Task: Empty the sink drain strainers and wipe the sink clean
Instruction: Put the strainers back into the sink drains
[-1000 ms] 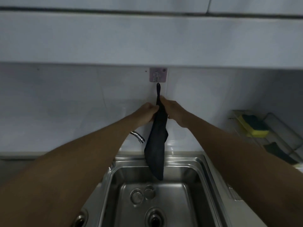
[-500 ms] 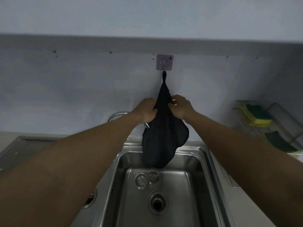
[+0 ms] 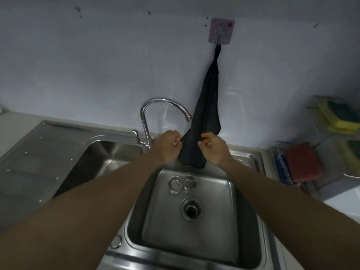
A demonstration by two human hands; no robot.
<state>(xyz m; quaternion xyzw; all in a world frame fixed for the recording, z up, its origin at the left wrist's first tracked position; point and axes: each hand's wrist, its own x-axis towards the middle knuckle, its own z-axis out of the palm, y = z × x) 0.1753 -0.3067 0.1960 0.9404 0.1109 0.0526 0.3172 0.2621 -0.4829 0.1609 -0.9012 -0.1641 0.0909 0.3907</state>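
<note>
A dark cloth [image 3: 206, 106] hangs by its loop from a pink wall hook [image 3: 221, 30] above the steel sink [image 3: 243, 221]. My left hand [image 3: 168, 146] pinches the cloth's lower left edge and my right hand [image 3: 213, 146] grips its lower right part, both just above the right basin's back rim. Two round strainers [image 3: 182, 184] lie side by side on the basin floor, behind the open drain hole [image 3: 191, 210].
A chrome faucet [image 3: 155, 106] arches over the divider, its spout beside the cloth. A second basin [image 3: 101, 158] and a drainboard [image 3: 29, 162] lie to the left. A wire rack at the right holds yellow-green sponges [image 3: 342, 118] and a red pad [image 3: 303, 162].
Both hands have slid down the cloth from near the hook to its bottom end, pulling it straight. The view has tilted down, showing more of the sink and faucet.
</note>
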